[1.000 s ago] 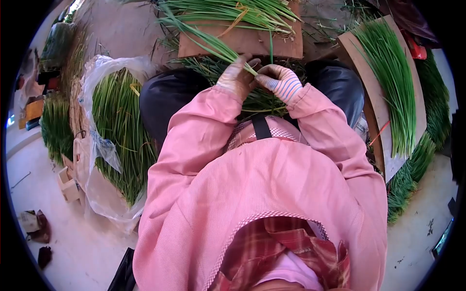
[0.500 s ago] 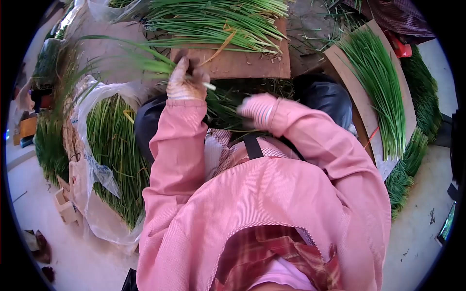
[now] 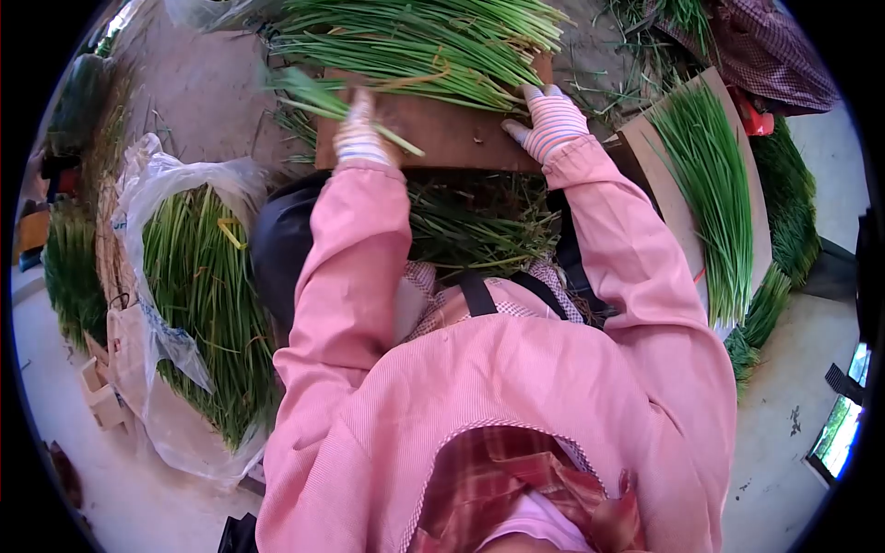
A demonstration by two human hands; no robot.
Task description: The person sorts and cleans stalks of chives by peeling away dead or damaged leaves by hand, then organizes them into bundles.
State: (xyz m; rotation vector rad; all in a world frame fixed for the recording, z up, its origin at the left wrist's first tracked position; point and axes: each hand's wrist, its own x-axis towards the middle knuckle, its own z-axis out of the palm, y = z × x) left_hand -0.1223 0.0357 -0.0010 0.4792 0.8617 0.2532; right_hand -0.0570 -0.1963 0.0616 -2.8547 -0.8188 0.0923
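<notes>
A small bunch of garlic chives (image 3: 318, 95) is held in my left hand (image 3: 359, 134), whose striped glove is blurred by motion. Its leaves point left, and a pale stalk end sticks out to the right. My right hand (image 3: 553, 120), in a striped glove with bare fingertips, is at the pale ends of a large chive pile (image 3: 406, 46). Thumb and fingers are apart there, next to the lowest stalks. The pile lies on a brown board (image 3: 442, 134) in front of me, with a yellowish strand across its near side.
To the left stands a clear plastic bag (image 3: 244, 175) full of chives. At the right, a neat chive bundle (image 3: 710, 184) rests on a cardboard sheet (image 3: 650, 147), with more bundles beyond it. Loose leaves (image 3: 479, 226) lie below the board, between my knees.
My right hand has moved from my lap up and right to the pile's stalk ends. My left hand has shifted slightly, still holding chives. The view has shifted a little.
</notes>
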